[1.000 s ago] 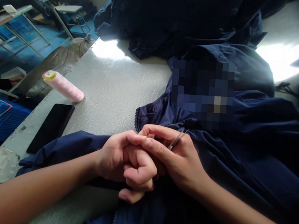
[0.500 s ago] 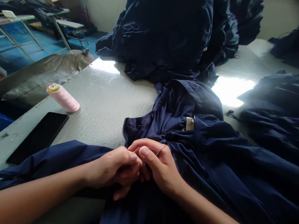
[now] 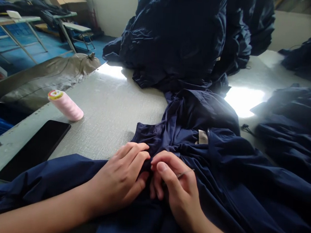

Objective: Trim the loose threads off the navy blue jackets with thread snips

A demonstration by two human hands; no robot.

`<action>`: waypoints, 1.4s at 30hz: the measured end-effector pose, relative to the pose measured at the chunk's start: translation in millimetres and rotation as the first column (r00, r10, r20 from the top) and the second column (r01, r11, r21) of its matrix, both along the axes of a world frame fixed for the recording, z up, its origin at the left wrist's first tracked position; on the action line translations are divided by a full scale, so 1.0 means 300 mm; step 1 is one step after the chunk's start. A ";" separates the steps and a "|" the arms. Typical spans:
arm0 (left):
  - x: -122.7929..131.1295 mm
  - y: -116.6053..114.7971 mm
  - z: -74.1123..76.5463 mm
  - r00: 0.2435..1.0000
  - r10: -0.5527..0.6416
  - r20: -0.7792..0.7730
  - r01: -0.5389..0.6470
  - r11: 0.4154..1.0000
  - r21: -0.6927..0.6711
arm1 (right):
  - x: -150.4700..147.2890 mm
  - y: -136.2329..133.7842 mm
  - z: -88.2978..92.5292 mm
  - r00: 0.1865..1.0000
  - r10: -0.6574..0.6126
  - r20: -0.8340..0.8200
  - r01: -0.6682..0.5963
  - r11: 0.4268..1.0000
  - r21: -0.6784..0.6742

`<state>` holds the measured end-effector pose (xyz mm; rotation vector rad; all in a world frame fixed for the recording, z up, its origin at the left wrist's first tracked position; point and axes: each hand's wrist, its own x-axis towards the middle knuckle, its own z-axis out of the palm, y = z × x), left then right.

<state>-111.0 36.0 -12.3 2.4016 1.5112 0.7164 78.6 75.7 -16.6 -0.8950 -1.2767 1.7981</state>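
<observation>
So I'm watching someone at a pale table (image 3: pixel 99 123), navy jacket (image 3: pixel 227 184) spread right under both hands. Looks to me like fiddly close-up handwork, just below the zip edge (image 3: pixel 135 132). Left hand (image 3: pixel 124 172) is palm-down, fingers bent over the cloth, thumb tucked lower; can't tell if it's pinching fabric or just resting there. Right hand (image 3: pixel 177 191) is rolled thumb-up, fingers curled in around a thin metal tool (image 3: pixel 186 173) that pokes out past the knuckles, the rest hidden. Forearms slant inward, fingertips near each other but not touching. I'd say the next move calls for a steady left hand on the cloth and careful control of that tool in the right.
</observation>
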 end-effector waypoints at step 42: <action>0.477 0.075 0.051 0.935 -0.124 -0.331 0.165 0.982 0.097 | 0.584 0.122 -0.020 0.694 -0.571 0.440 0.263 0.769 0.583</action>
